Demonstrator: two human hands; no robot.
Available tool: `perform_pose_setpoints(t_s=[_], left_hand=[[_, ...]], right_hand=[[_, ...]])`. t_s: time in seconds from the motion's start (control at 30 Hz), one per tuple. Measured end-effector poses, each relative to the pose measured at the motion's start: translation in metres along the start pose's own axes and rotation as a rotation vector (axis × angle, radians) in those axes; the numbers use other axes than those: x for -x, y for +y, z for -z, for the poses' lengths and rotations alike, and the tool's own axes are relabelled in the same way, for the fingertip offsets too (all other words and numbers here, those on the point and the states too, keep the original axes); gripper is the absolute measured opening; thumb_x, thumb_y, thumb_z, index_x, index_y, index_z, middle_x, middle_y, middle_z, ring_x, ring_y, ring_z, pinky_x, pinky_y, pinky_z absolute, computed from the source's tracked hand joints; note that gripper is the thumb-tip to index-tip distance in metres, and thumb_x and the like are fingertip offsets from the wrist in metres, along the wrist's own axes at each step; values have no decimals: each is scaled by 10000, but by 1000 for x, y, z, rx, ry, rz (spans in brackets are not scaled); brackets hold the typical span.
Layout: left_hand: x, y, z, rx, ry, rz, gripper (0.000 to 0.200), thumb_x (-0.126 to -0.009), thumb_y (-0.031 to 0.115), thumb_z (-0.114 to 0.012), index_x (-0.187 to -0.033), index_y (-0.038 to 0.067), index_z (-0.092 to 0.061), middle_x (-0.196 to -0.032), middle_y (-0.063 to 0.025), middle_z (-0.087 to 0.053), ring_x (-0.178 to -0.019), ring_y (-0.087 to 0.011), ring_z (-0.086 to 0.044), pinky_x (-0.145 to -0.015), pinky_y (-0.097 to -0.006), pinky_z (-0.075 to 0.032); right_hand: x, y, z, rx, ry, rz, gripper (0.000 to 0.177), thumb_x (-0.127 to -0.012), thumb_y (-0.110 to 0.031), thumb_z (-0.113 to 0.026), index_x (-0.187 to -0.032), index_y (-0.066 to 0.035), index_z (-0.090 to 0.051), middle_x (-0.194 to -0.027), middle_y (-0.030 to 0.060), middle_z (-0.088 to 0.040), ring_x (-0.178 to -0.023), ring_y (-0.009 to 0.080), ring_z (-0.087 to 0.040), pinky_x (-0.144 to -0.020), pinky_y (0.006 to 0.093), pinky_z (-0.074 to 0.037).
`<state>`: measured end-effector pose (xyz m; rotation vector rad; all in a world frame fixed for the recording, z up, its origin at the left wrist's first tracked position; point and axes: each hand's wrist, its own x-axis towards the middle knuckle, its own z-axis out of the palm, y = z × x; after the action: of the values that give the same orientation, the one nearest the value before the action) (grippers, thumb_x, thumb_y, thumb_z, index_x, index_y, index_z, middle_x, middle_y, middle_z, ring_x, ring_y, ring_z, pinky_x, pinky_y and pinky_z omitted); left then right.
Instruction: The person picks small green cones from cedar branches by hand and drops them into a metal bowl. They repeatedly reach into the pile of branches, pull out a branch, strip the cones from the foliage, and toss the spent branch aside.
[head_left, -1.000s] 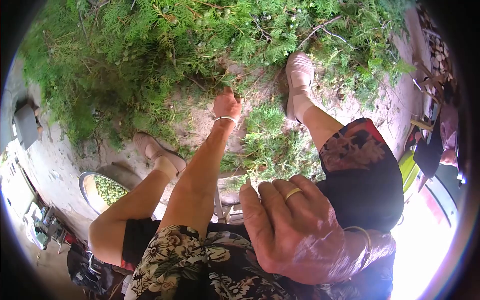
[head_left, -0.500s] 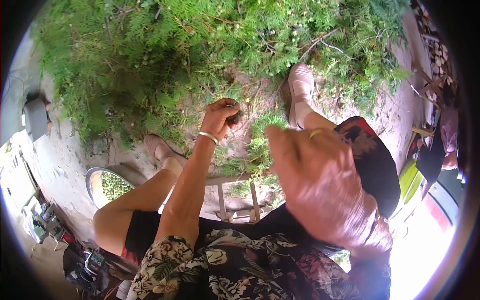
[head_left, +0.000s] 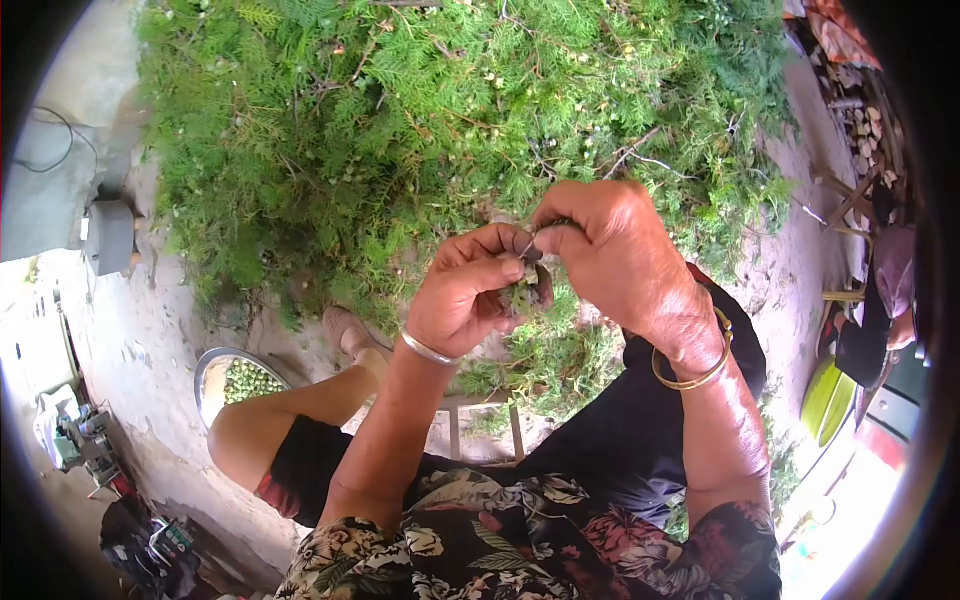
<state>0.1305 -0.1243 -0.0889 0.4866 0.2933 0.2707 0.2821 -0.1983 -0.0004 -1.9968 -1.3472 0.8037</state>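
Observation:
My left hand [head_left: 455, 300] is closed around a small green evergreen sprig [head_left: 523, 291], which pokes out between thumb and fingers. Close beside it on the right, my right hand [head_left: 625, 262] pinches what looks like the sprig's thin stem between thumb and forefinger. Part of the sprig is hidden by the fingers. Both hands are held over my lap, in front of a large heap of cut evergreen branches [head_left: 400, 130] dotted with small pale green cones.
A metal basin [head_left: 203, 388] holding many small green cones [head_left: 250, 382] stands by my left knee. A low wooden frame [head_left: 455, 432] shows between my legs. At the right are a green rounded object [head_left: 826, 400] and part of another person [head_left: 893, 270]. Firewood [head_left: 865, 140] lies farther back.
My right hand has come forward and down from close to the camera to meet my left hand. The left hand has shifted slightly right and turned; the sprig now shows in it.

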Motion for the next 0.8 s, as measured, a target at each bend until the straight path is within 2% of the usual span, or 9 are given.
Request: perform_pose_setpoints(t_s=[0.17, 0.27, 0.33, 0.4, 0.47, 0.53, 0.57, 0.67, 0.8], left_hand=[[13, 7, -13, 2, 261, -50, 122, -847, -5, -548, -956, -54, -575, -816, -180, -645, -626, -179, -612, -470, -248, -460], [16, 20, -3, -10, 106, -56, 127, -851, 4, -563, -963, -53, -580, -809, -162, -641, -657, -182, -615, -508, -257, -477], [18, 27, -11, -52, 229, -90, 121, -852, 11, -575, -956, -50, -580, -811, -149, -637, -664, -180, -615, -525, -261, -484], [21, 33, -19, -87, 353, -124, 116, -853, 18, -587, -949, -47, -579, -813, -136, -632, -672, -178, -616, -542, -264, -491], [24, 38, -25, -196, 401, -126, 115, -883, 63, -580, -967, -15, -578, -873, -91, -625, -727, -169, -624, -607, -265, -503], [28, 40, -26, -221, 352, -123, 115, -892, 74, -578, -965, -15, -577, -910, -75, -623, -751, -160, -623, -635, -280, -510], [30, 41, -30, -221, 373, -116, 116, -896, 80, -574, -967, -12, -577, -907, -73, -623, -757, -170, -627, -643, -295, -513], [34, 44, -27, -155, 375, -89, 120, -902, 92, -569, -973, -5, -577, -899, -77, -628, -769, -193, -633, -655, -319, -515], [33, 40, -15, -6, 348, -61, 129, -902, 100, -566, -984, 0, -576, -902, -105, -642, -775, -227, -633, -654, -318, -505]], right_hand=[[-3, -3, -10, -117, 256, 35, 30, -762, -5, -605, -754, 24, -603, -691, 210, -604, -673, 367, -624, -604, 396, -486], [-2, 1, -18, -262, 244, 56, 33, -765, -10, -608, -756, 22, -603, -681, 201, -598, -650, 357, -618, -592, 386, -481], [1, -9, -14, -319, 208, 19, 98, -759, -45, -648, -762, 36, -594, -677, 204, -594, -638, 349, -613, -585, 374, -478], [5, -18, -7, -224, 21, 19, 140, -771, -57, -702, -830, 33, -612, -678, 62, -609, -623, 104, -561, -553, 271, -455], [4, -11, -17, -273, 5, 45, 200, -729, -71, -749, -839, 33, -618, -702, 67, -620, -628, 122, -564, -559, 286, -454], [5, -13, -19, -109, -31, 137, 204, -723, -66, -752, -847, 33, -624, -704, 72, -631, -634, 136, -569, -571, 293, -462], [4, -10, -21, -116, -23, 178, 234, -726, -98, -720, -871, 47, -606, -654, 179, -598, -606, 226, -608, -587, 377, -474], [-1, -7, -23, -395, -25, 25, 155, -754, -72, -670, -835, 45, -609, -624, 164, -584, -585, 197, -594, -562, 356, -464], [-3, -9, -17, -373, -34, 2, 106, -789, -50, -613, -805, 55, -614, -602, 132, -586, -564, 145, -573, -540, 312, -456]])
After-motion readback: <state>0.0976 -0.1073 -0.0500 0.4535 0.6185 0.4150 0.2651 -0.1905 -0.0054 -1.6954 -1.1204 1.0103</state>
